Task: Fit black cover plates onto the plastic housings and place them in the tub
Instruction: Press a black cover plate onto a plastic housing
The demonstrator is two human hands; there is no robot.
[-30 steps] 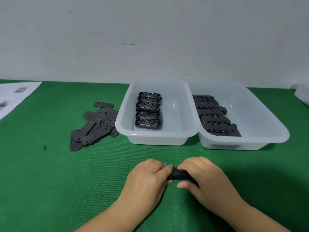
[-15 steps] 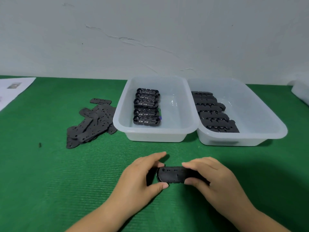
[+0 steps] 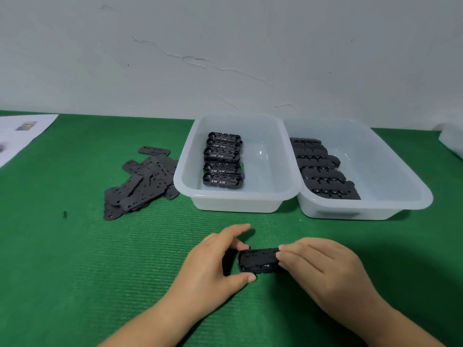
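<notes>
Black housing (image 3: 259,260) held low over green mat (image 3: 75,259), in front of tubs. Left hand (image 3: 213,261) pinches left end — thumb below, fingers curled above. Right hand (image 3: 323,269) grips right end, fingertips on top edge. Loose cover plates (image 3: 142,181) piled left of left tub (image 3: 235,201) — open housings (image 3: 223,161) in row inside. Right tub (image 3: 400,196) holds covered units (image 3: 323,171).

Bare green desk (image 3: 75,271) lies open to the left and right of the hands. Ahead, 2 white tubs stand touching side by side: the left tub (image 3: 235,204) and right tub (image 3: 406,196) block the far side. A loose pile of cover plates (image 3: 142,181) lies just left of them.
</notes>
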